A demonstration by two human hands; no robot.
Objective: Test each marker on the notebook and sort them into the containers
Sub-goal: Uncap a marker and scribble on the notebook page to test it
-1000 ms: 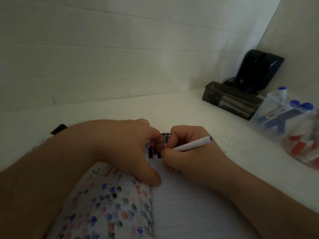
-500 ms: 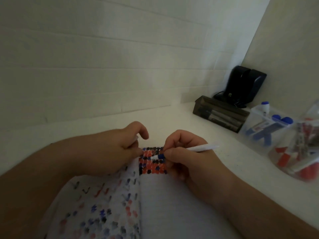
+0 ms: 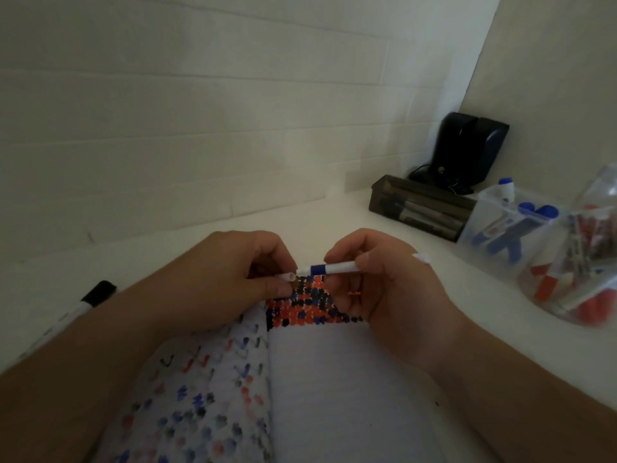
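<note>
An open notebook lies in front of me, its pages covered with blue, red and black test marks. My right hand holds a white marker with a blue band level above the top of the page. My left hand pinches the marker's white cap right at the marker's tip. A clear tub of blue markers, a clear container of red markers and a dark tray of black markers stand at the right.
A black-capped marker lies on the white desk left of my left forearm. Black speakers stand in the back right corner against the white wall.
My right hand lifted the marker off the page and turned it level. My left hand brought the cap up to its tip. The view shifted a little.
</note>
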